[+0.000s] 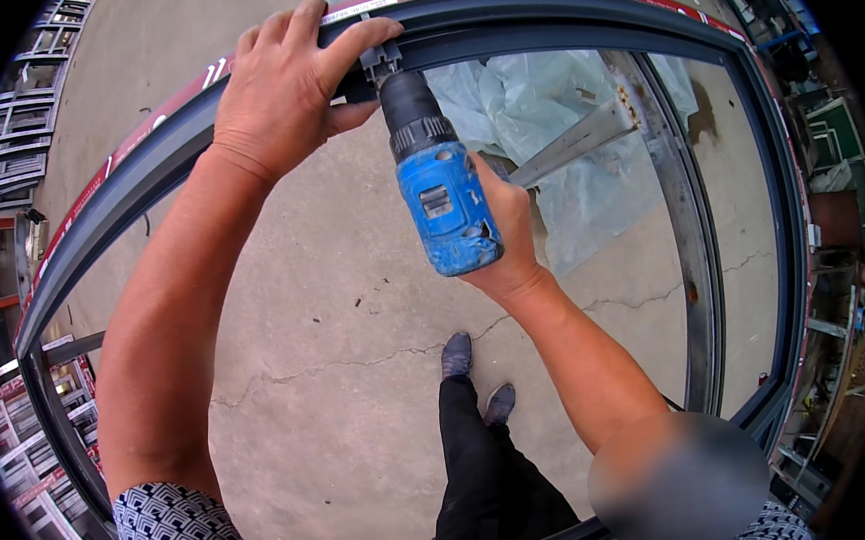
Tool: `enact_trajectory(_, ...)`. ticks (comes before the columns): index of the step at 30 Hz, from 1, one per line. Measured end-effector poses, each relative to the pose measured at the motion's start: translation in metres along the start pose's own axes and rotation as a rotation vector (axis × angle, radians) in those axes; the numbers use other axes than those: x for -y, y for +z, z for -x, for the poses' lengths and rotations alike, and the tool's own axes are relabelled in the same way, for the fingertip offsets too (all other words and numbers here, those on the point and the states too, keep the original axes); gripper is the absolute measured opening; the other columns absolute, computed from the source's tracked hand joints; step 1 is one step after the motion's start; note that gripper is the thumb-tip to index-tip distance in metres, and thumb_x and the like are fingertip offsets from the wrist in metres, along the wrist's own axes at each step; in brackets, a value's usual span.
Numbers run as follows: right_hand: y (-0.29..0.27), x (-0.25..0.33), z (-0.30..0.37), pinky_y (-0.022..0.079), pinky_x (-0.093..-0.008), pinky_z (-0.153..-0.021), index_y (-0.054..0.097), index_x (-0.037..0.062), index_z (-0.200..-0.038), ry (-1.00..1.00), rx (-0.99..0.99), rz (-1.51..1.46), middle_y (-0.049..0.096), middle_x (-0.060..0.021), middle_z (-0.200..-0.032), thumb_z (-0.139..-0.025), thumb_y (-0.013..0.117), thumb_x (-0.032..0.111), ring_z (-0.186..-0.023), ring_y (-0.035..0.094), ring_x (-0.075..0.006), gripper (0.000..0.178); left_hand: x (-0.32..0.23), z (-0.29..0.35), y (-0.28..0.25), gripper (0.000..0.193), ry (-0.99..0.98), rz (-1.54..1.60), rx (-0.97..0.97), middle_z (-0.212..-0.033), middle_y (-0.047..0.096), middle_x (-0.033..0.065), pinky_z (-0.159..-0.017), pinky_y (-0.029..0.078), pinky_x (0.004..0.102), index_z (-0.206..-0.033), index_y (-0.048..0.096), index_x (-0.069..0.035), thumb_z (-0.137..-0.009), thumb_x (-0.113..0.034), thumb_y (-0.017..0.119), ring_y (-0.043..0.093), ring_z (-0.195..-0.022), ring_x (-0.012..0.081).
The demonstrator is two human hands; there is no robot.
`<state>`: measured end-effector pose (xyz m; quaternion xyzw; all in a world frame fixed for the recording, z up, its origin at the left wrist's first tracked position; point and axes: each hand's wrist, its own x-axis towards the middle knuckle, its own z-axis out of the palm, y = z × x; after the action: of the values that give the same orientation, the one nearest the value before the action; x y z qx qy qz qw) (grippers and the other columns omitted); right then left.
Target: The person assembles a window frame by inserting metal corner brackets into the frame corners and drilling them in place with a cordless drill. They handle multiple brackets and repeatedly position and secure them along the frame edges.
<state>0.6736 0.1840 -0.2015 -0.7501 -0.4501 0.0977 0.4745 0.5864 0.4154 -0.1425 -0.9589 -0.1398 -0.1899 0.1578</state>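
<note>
The left hand (285,90) is pinching a grey fitting (379,61) against the dark frame (525,11); the right hand (511,219) is gripping the blue cordless drill (445,209) there, apparently drilling; the next move is calling for straight pressure.

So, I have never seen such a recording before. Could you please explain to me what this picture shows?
There is no robot here: a person works with two bare hands. The one picture comes from a wide fisheye camera on the person's head, looking down, so straight edges appear bent. The right hand holds a blue power drill, its black chuck pointing away from the person. The left hand grips a small grey fitting at the far bar of a large dark grey frame. Through the frame you see concrete floor, crumpled clear plastic sheeting and the person's shoes.
</note>
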Motion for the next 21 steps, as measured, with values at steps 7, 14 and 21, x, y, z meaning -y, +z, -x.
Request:
enact_trajectory(7,-0.0026,-0.0004,-0.0030,0.055,-0.0390,-0.057,0.058,0.0050,-0.096,-0.025,0.008,0.043,0.068,-0.0156,-0.069,-0.074,0.084,0.019,-0.065,0.073,-0.0339,0.037,-0.0002,-0.0005,-0.0004,0.091,-0.001,-0.014,0.007,-0.149,0.051,0.0153,-0.109,0.048,0.0500,-0.149,0.045,-0.048,-0.071,-0.040,0.092,0.054,-0.133,0.0399)
enact_trajectory(14,-0.0042,-0.0008,-0.0057,0.055,-0.0392,-0.057,0.058,0.0053,-0.096,-0.049,0.014,0.086,0.068,-0.0157,-0.069,-0.073,0.085,0.020,-0.066,0.073,-0.0341,0.038,0.0012,0.0010,0.0018,0.092,0.001,-0.017,-0.013,-0.148,0.051,0.0150,-0.108,0.049,0.0495,-0.149,0.045,-0.048,-0.071,-0.039,0.092,0.054,-0.132,0.0398)
enact_trajectory(21,-0.0025,-0.0010,-0.0068,0.055,-0.0394,-0.058,0.058,0.0052,-0.098,-0.032,0.015,0.066,0.068,-0.0156,-0.070,-0.072,0.085,0.020,-0.066,0.073,-0.0340,0.040,0.0005,-0.0007,0.0016,0.091,-0.009,-0.036,0.011,-0.150,0.050,0.0147,-0.111,0.048,0.0495,-0.149,0.045,-0.049,-0.073,-0.037,0.092,0.052,-0.135,0.0397)
